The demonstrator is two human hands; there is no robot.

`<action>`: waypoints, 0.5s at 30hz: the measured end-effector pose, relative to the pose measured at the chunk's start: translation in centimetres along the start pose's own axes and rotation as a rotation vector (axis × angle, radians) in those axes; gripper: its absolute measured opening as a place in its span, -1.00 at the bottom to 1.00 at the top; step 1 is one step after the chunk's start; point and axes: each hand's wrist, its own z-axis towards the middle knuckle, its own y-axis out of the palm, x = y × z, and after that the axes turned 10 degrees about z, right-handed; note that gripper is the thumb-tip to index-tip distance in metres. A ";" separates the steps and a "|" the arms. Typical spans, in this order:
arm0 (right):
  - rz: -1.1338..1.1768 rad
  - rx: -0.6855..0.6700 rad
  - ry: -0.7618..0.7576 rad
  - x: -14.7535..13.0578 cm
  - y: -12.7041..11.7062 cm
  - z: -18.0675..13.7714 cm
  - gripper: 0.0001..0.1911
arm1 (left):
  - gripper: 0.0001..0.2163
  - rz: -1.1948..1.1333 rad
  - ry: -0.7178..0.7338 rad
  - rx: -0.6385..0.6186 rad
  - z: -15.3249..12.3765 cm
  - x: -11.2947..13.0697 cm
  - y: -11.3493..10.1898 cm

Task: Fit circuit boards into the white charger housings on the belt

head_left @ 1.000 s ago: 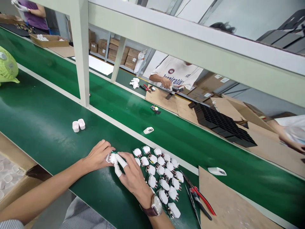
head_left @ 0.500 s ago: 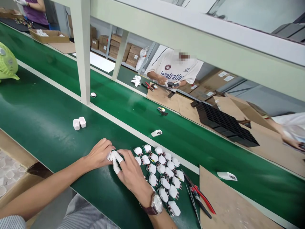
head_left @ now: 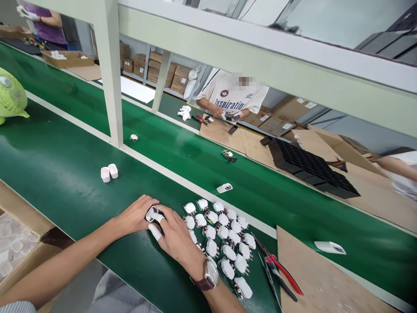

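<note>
A small white plastic housing (head_left: 151,213), its open end facing up, is gripped by my left hand (head_left: 138,213) just above the green bench. My right hand (head_left: 176,237) is at the same housing, its index finger in a white finger cot pressing at the opening. The right thumb, also in a white cot, stands apart from it. What lies inside the housing is hard to make out. Several small circuit boards with white caps (head_left: 223,232) sit in rows beside my right hand. Two empty white housings (head_left: 109,173) stand upright to the left.
Long-nose pliers (head_left: 276,265) with red-and-black handles and tweezers (head_left: 269,274) lie at right by a cardboard sheet (head_left: 312,282). A green conveyor belt (head_left: 260,191) carries a few white parts. A frame post (head_left: 110,78) rises ahead. Co-workers (head_left: 233,98) work across the belt.
My right thumb has moved away from the housing, whose opening now shows more. The parts on the belt have travelled to the right. The view has shifted slightly.
</note>
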 end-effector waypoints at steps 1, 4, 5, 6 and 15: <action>-0.013 -0.001 -0.014 0.0 0.0 0.1 -0.75 | -0.45 -0.014 -0.026 0.004 -0.3 0.0 -0.3; -0.085 -0.044 -0.063 -0.4 -0.1 0.4 -0.73 | -0.45 -0.031 -0.082 0.025 -1.6 0.1 -0.9; -0.107 -0.063 -0.066 -0.6 -0.2 0.4 -0.71 | -0.52 -0.027 -0.095 0.031 -2.1 0.2 -1.0; -0.119 -0.079 -0.061 -0.8 -0.3 0.5 -0.68 | -0.59 -0.022 -0.110 0.041 -2.5 0.3 -1.1; 0.116 0.170 0.069 0.4 -1.8 -1.0 -0.55 | -0.72 0.171 0.019 0.141 -3.4 1.7 -0.8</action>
